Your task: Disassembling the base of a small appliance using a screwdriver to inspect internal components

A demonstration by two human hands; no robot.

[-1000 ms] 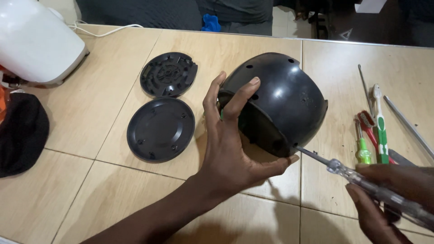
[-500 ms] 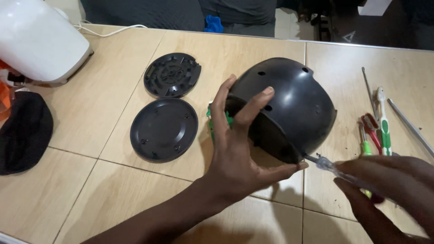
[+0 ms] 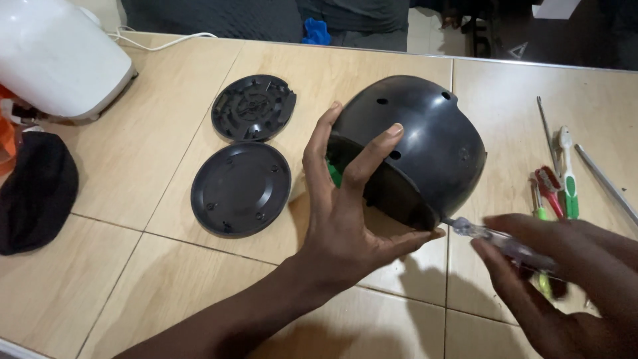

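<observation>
Your left hand [image 3: 345, 219] has a clenched grip on the black dome housing [image 3: 425, 139]: fingers spread over the open rim, thumb hooked under the lower edge at about 4 o'clock. That tips the housing on its side on the bench [image 3: 133, 173], open face toward you, and braces it against tool pressure.

Your right hand [image 3: 565, 279] is closed round a clear-handled screwdriver [image 3: 492, 237]. The shaft points toward 10 o'clock, with its tip at the housing's lower rim, just beside your left thumb. The hand is motion-blurred, so I can't tell if the tip is seated in anything.

A bit of green [image 3: 334, 174] shows inside the housing, behind your fingers; I can't tell what it is.

Outward from there:
- The smooth black round cover [image 3: 240, 189] lies flat at 9 o'clock of the housing, near but apart from it.
- The ribbed black disc [image 3: 253, 108] lies at 10 o'clock, just beyond the smooth one. Both sit clear of your working zone.
- Spare hand tools [image 3: 555, 183] are fanned out at 3 o'clock, handles toward you, within reach of your right hand.
- A white appliance body [image 3: 53, 60] stands at the far left corner, with a dark cloth bundle [image 3: 33, 193] below it, well apart from the work.
</observation>
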